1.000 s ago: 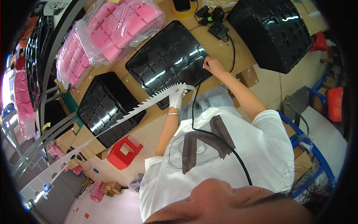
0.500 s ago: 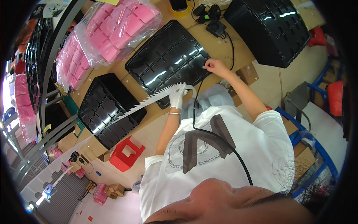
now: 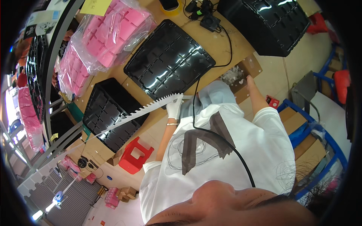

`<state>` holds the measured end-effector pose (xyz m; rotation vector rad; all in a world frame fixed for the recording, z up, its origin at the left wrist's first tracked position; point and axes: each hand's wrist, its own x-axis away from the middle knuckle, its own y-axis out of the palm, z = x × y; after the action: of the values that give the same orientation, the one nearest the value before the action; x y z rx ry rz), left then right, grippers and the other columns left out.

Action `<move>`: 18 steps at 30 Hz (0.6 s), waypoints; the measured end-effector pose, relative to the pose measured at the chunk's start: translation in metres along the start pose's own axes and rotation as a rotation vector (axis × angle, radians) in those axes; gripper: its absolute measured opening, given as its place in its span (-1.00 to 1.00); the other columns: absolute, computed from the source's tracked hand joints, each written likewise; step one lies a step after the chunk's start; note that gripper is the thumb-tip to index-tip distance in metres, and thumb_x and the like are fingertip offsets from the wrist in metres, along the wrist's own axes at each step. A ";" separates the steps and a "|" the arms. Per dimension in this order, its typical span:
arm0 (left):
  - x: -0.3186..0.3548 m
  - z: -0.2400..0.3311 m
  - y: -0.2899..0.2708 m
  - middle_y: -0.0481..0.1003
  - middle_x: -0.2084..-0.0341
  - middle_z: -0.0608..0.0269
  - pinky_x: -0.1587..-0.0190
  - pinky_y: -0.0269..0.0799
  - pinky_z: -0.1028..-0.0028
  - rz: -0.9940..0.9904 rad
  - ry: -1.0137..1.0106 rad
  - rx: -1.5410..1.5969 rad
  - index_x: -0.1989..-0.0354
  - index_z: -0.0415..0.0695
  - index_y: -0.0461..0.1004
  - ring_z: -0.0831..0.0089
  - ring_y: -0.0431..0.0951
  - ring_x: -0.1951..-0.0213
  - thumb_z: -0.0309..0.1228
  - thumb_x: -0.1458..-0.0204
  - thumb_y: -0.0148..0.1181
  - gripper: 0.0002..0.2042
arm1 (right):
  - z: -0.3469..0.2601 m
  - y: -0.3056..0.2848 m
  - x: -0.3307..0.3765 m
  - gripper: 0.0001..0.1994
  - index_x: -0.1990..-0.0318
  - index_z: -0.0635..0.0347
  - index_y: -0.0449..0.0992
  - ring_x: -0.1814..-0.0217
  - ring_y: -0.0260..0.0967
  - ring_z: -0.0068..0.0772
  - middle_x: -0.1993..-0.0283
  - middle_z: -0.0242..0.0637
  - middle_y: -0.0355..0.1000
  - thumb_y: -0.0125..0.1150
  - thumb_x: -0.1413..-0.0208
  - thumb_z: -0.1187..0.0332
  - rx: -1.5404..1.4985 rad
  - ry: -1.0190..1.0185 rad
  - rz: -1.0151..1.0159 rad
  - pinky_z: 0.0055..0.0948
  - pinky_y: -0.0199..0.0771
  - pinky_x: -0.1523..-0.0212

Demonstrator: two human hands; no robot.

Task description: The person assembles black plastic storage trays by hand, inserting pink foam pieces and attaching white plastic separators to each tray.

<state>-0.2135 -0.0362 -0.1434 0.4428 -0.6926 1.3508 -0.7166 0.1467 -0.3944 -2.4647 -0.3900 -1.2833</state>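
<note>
In the middle of the frame, the gloved left hand is closed around one end of a long white toothed strip, which runs down to the lower left across a black compartment tray. The right hand reaches to the right of centre into a cardboard box of small white pieces; whether its fingers are closed cannot be told. The step in hand looks like fetching a piece while the strip is held ready. Next, the right hand would need to bring its pick back toward the glossy black tray on the wooden bench.
</note>
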 end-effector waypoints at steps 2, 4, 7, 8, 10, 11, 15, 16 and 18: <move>0.001 -0.008 -0.010 0.58 0.50 0.27 0.40 0.39 0.56 -0.001 -0.016 -0.053 0.34 -0.26 0.61 0.59 0.52 0.48 -0.28 -0.07 0.34 -0.76 | -0.005 0.000 0.014 -0.71 0.42 0.27 0.53 0.17 0.48 0.10 0.33 0.05 0.53 -0.03 -0.08 0.24 0.657 -0.156 0.127 -0.08 0.43 -0.05; 0.012 -0.010 -0.028 0.60 0.46 0.26 0.33 0.43 0.48 0.042 0.108 -0.231 0.33 -0.26 0.61 0.53 0.53 0.45 -0.30 -0.08 0.32 -0.77 | -0.038 0.013 0.061 -0.71 0.39 0.28 0.54 0.18 0.50 0.10 0.32 0.07 0.53 0.01 -0.09 0.23 1.325 -0.350 0.208 -0.10 0.45 -0.02; 0.032 -0.040 -0.068 0.62 0.34 0.12 0.15 0.45 0.34 0.122 0.387 -0.539 0.30 -0.22 0.62 0.22 0.60 0.27 -0.31 -0.09 0.25 -0.79 | -0.103 0.115 0.219 -0.78 0.24 0.18 0.57 0.25 0.53 -0.02 0.30 -0.06 0.55 0.13 -0.13 0.24 1.218 -1.001 0.014 -0.16 0.50 0.20; 0.040 -0.032 -0.064 0.61 0.32 0.09 0.13 0.45 0.31 0.149 0.342 -0.628 0.33 -0.21 0.62 0.15 0.59 0.21 -0.29 -0.11 0.21 -0.78 | -0.118 0.130 0.253 -0.81 0.24 0.14 0.58 0.32 0.54 -0.06 0.34 -0.11 0.55 0.17 -0.14 0.25 1.059 -1.204 0.005 -0.17 0.50 0.30; 0.034 -0.070 -0.079 0.60 0.33 0.12 0.11 0.42 0.31 0.123 0.402 -0.746 0.33 -0.20 0.60 0.16 0.57 0.21 -0.28 -0.13 0.18 -0.77 | -0.149 0.188 0.331 -0.93 0.29 0.18 0.55 0.42 0.47 -0.23 0.39 -0.18 0.49 0.25 -0.09 0.42 0.748 -1.436 -0.196 -0.35 0.44 0.41; 0.039 -0.069 -0.077 0.59 0.33 0.12 0.10 0.42 0.31 0.103 0.339 -0.723 0.32 -0.20 0.59 0.15 0.57 0.21 -0.27 -0.14 0.17 -0.77 | -0.161 0.218 0.352 -0.93 0.28 0.19 0.55 0.43 0.44 -0.27 0.38 -0.22 0.47 0.26 -0.08 0.46 0.710 -1.547 -0.347 -0.37 0.43 0.40; 0.052 -0.055 -0.068 0.58 0.31 0.12 0.09 0.41 0.32 0.173 0.069 -0.583 0.30 -0.19 0.58 0.16 0.55 0.18 -0.24 -0.15 0.15 -0.75 | -0.185 0.371 0.424 -0.85 0.21 0.17 0.58 0.22 0.48 -0.20 0.26 -0.25 0.49 0.30 -0.03 0.46 0.482 -1.915 -0.858 -0.37 0.50 0.22; 0.051 -0.054 -0.068 0.57 0.30 0.12 0.08 0.41 0.33 0.175 0.090 -0.547 0.30 -0.18 0.58 0.16 0.55 0.17 -0.23 -0.15 0.15 -0.75 | -0.185 0.412 0.432 -0.83 0.20 0.18 0.56 0.19 0.47 -0.17 0.22 -0.24 0.48 0.26 -0.02 0.48 0.461 -2.003 -0.933 -0.33 0.50 0.19; 0.051 -0.048 -0.066 0.57 0.30 0.14 0.06 0.41 0.34 0.209 0.150 -0.539 0.31 -0.16 0.60 0.19 0.54 0.17 -0.22 -0.14 0.16 -0.75 | -0.179 0.489 0.442 -0.81 0.19 0.19 0.52 0.10 0.44 -0.14 0.15 -0.22 0.47 0.17 0.00 0.50 0.557 -2.132 -1.038 -0.27 0.50 0.16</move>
<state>-0.1363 0.0212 -0.1372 -0.1645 -0.9566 1.3102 -0.4130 -0.3324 -0.0136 -1.8790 -2.0366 1.6803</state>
